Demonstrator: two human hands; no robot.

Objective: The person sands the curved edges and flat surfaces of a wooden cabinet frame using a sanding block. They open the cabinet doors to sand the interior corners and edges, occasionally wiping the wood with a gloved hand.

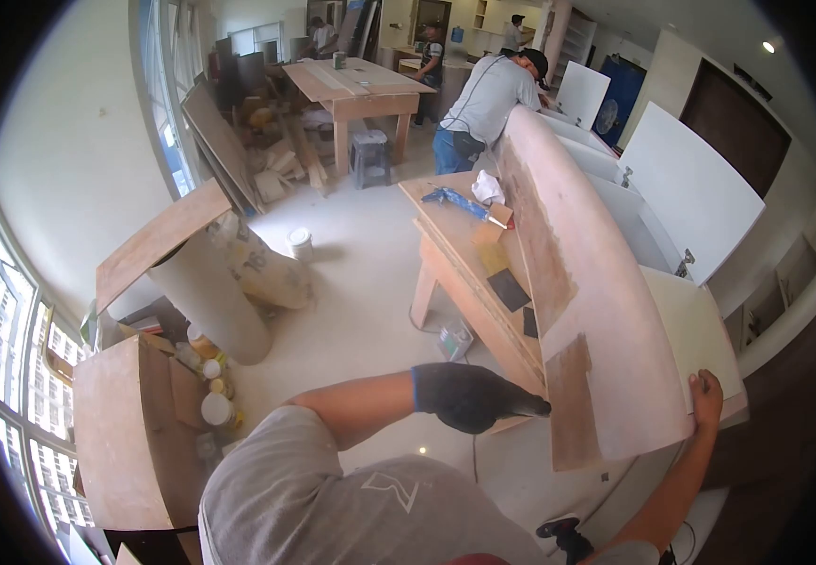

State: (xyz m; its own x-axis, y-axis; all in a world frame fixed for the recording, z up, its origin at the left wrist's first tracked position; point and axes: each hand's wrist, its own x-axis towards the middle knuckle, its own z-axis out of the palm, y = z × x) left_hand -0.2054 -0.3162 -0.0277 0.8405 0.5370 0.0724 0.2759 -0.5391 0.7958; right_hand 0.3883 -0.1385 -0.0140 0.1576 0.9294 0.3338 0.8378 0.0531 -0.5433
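A long bare plywood panel (587,282) stands on its edge along the wooden workbench (455,254), leaning slightly and running away from me. My left hand (472,397), in a dark glove, is closed against the panel's near left edge, low down. My right hand (706,395) is bare and grips the panel's near right edge, fingers curled over it. A darker brown patch (570,395) marks the panel's face between my hands.
On the bench lie a blue tool (455,201), a white cloth (487,187) and dark sanding sheets (508,289). A person in a grey shirt (488,99) works at the panel's far end. White boards (690,188) lean at right. A large cardboard tube (210,297), cans and a white tub (301,242) are at left.
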